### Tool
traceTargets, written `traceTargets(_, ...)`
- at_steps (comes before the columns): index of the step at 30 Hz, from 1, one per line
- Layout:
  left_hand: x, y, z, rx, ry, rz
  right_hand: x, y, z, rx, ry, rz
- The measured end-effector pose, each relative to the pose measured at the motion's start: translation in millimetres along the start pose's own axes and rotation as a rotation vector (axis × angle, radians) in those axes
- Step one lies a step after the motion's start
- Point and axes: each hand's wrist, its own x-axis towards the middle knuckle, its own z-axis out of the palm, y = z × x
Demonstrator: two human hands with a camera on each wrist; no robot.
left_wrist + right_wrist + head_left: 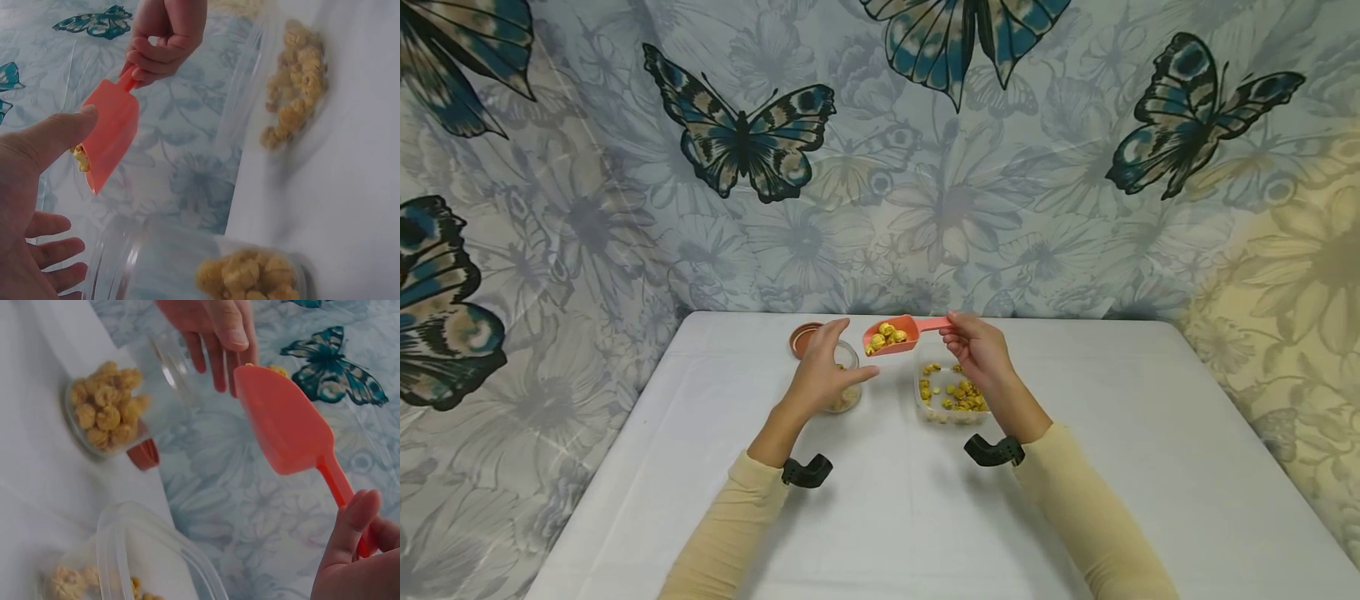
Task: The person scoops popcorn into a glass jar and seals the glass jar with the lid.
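Observation:
My right hand (pixel 979 350) pinches the handle of a coral-red scoop (pixel 284 422), which carries several pieces of yellow popcorn (pixel 887 335). Held level, the scoop points left, toward my left hand (pixel 822 373). That hand has its thumb and fingers spread apart and holds nothing; it hovers by the mouth of a clear jar (pixel 150 381). Popcorn (pixel 106 406) fills the lower part of the jar, which stands upright on the table. Below my right hand sits a clear plastic tub (pixel 931 413) with more popcorn in it.
A reddish-brown round lid (pixel 800 337) lies behind the jar, near the table's back edge. White cloth covers the table (pixel 887 517). Behind it hangs a butterfly-patterned backdrop (pixel 895 225). Each wrist wears a black camera mount (pixel 808 472).

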Motion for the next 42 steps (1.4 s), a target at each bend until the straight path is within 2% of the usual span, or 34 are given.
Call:
traceTargets(4,-1.7,-6.2,-3.2,-0.001,0.004,-0.002,1,4,3.1,0.013,0.003,0.014)
traceTargets(9,-3.2,-13.4,-5.0,-0.012,0.009,-0.016,2,8,8.0,-0.017,-0.011,0.016)
traceTargets(16,-4.6,-25.7,-5.6,-0.032,0.017,-0.026,5,13,12.3,-0.049,0.013,0.030)
traceTargets(23,-5.0,-36.7,-3.8,-0.086,-0.001,-0.069,6,16,14.3,-0.057,-0.002,0.037)
traceTargets(32,-6.6,-48.7,-1.7,-0.081,0.006,-0.057,3,16,15.3,-0.048,-0.035,0.028)
traceTargets(38,-5.8,-59.3,1.0,-0.121,0.019,-0.060,3,17,15.0,-0.047,-0.042,0.016)
traceTargets(42,-6.5,-64.1,1.9,-0.145,0.014,-0.090,2,16,15.1,-0.053,-0.041,0.016)
